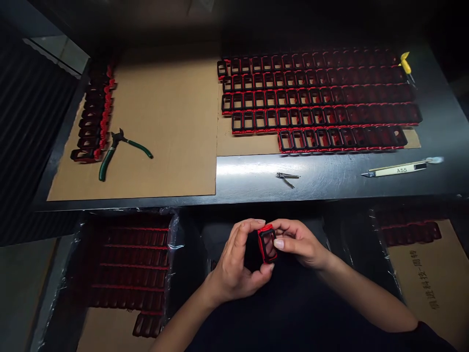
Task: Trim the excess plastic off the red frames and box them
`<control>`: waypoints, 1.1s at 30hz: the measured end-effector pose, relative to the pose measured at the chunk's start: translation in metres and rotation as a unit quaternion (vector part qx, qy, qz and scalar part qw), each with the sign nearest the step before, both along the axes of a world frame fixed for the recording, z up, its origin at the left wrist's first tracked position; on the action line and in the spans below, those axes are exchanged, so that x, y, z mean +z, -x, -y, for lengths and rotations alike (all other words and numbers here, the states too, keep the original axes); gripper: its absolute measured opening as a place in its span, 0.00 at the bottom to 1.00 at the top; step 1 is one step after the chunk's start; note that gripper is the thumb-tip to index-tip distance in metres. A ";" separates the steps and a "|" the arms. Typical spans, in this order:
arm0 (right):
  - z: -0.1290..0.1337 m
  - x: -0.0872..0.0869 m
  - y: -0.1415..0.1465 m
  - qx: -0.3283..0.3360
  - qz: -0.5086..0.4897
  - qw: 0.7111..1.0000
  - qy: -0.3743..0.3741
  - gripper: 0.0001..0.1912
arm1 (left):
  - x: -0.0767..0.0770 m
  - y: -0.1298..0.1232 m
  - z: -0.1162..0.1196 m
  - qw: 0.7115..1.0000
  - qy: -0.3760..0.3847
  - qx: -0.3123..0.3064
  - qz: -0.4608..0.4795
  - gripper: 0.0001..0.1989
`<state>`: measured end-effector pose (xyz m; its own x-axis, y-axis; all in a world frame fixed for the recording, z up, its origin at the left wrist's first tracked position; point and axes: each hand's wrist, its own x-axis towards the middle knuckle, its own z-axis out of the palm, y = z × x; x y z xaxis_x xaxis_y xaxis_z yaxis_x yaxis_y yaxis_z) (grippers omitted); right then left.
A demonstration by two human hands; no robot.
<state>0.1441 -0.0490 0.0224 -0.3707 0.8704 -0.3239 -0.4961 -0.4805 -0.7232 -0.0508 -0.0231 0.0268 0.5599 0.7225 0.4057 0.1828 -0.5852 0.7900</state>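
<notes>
Pliers (116, 138): green-handled, spread, on cardboard (172, 122), left. Clippers (284, 175): small, metal, on bench (245, 178), centre. Pale tool (395, 170): marked A55, right. Yellow tool (405, 65): far right.

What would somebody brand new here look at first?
Probably the frames, red and black, lined up in rows at upper right. Next, the single frame that the left hand and right hand hold at lower middle. The green-handled pliers on the left cardboard stand out too.
</notes>
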 end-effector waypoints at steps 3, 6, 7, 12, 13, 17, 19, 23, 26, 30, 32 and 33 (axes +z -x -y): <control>-0.002 -0.002 0.001 0.009 -0.044 0.999 0.028 0.16 | -0.001 0.001 0.002 0.999 0.030 0.008 0.010 0.49; -0.003 -0.003 0.003 0.014 -0.050 0.997 0.063 0.17 | -0.003 0.002 0.002 0.998 0.053 0.027 0.008 0.50; -0.003 -0.004 0.003 0.012 -0.048 0.996 0.073 0.18 | -0.004 0.002 0.002 0.998 0.061 0.033 0.004 0.50; -0.004 -0.006 0.006 0.001 -0.022 0.996 0.085 0.21 | 0.000 0.002 0.002 0.992 0.095 0.042 -0.072 0.56; -0.005 -0.005 0.007 -0.001 -0.003 0.997 0.079 0.21 | 0.001 0.002 0.002 0.990 0.095 0.041 -0.094 0.56; -0.008 0.000 0.007 0.008 0.105 0.994 0.012 0.19 | 0.005 -0.001 0.002 0.987 0.096 0.031 -0.127 0.46; -0.011 0.006 0.003 0.008 0.176 0.983 -0.051 0.17 | 0.007 -0.001 0.001 0.986 0.117 0.037 -0.115 0.41; -0.026 0.016 -0.018 -0.139 0.467 0.843 -0.228 0.11 | 0.009 0.001 0.001 0.983 0.155 0.053 -0.086 0.38; -0.045 0.014 -0.036 -0.195 0.660 0.655 -0.313 0.18 | 0.009 0.002 0.001 0.981 0.170 0.060 -0.074 0.38; -0.067 -0.003 -0.047 -0.150 0.752 0.558 -0.318 0.23 | 0.004 0.002 0.004 0.978 0.191 0.062 -0.064 0.39; -0.072 -0.011 -0.047 -0.158 0.756 0.550 -0.317 0.16 | 0.002 0.003 0.006 0.975 0.203 0.063 -0.070 0.39; -0.072 -0.012 -0.047 -0.169 0.750 0.555 -0.317 0.12 | 0.001 0.004 0.007 0.973 0.207 0.064 -0.075 0.40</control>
<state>0.1912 0.0227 0.0106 0.1220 0.9235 0.3637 0.9084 0.0438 -0.4157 -0.0545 -0.0301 0.0278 0.4847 0.8746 -0.0144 0.3646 -0.1871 0.9122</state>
